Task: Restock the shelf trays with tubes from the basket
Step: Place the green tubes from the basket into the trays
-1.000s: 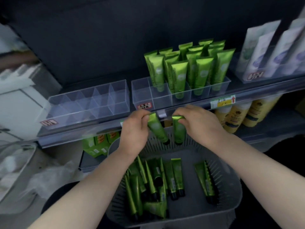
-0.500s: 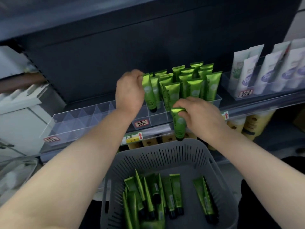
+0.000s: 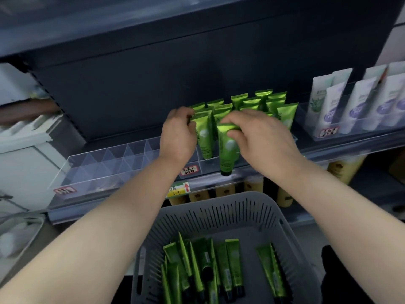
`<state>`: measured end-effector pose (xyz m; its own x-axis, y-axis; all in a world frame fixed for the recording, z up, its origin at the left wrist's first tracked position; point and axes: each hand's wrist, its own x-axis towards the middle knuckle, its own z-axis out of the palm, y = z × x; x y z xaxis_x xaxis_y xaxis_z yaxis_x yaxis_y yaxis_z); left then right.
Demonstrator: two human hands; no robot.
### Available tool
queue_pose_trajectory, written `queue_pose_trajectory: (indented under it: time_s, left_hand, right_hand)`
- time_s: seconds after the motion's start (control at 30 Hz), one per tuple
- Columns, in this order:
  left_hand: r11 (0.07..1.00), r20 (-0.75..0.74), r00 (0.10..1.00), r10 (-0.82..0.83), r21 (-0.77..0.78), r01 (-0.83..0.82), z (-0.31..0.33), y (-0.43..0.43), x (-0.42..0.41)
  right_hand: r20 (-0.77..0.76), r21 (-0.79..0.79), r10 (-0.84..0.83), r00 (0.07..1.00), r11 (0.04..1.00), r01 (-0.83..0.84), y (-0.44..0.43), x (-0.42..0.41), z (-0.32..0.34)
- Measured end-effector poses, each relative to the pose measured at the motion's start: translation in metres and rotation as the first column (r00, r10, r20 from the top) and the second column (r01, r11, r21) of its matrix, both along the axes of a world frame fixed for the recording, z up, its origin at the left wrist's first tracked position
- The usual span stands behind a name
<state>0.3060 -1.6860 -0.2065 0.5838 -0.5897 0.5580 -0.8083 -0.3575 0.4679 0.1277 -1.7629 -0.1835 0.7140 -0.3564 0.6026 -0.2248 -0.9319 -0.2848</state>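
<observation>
A clear divided tray point(image 3: 206, 166) on the shelf holds several upright green tubes point(image 3: 285, 113). My left hand point(image 3: 177, 133) pinches the top of one green tube point(image 3: 203, 137) that stands in the tray's front left slot. My right hand point(image 3: 260, 137) grips the crimped top of a second green tube point(image 3: 228, 150), which hangs cap down over the tray's front wall. Below me, a grey slotted basket point(image 3: 221, 209) holds several more green tubes point(image 3: 232, 270) lying flat.
A second clear divided tray point(image 3: 105, 163) sits to the left on the same shelf, with nothing in its slots. White and purple tubes point(image 3: 359, 102) stand in a tray at the right. Yellow bottles point(image 3: 344, 170) line the shelf below. A white cabinet point(image 3: 26, 159) stands at the left.
Both hands rose from the basket to the shelf tray, each with a tube. The left tube went down into a front slot; the right tube came up level with the tray front.
</observation>
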Motion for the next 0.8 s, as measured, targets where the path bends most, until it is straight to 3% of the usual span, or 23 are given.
queue_pose_trajectory:
  time_s: [0.23,0.57,0.8]
  left_hand:
    - [0.995,0.035,0.995,-0.090,0.047,0.088,-0.018,0.048,-0.007]
    - [0.979,0.071,0.983,-0.171,0.121,0.162,-0.025,0.076,-0.011]
    - [0.975,0.065,0.977,-0.205,0.106,0.197,-0.034,0.075,-0.017]
  right_hand:
    - [0.040,-0.100,-0.035,0.999,0.994,0.039,0.003,0.038,0.024]
    - [-0.254,-0.178,-0.123,0.959,0.981,0.079,-0.009,0.080,0.014]
    - [-0.356,-0.157,-0.113,0.928,0.986,0.059,-0.012,0.084,-0.005]
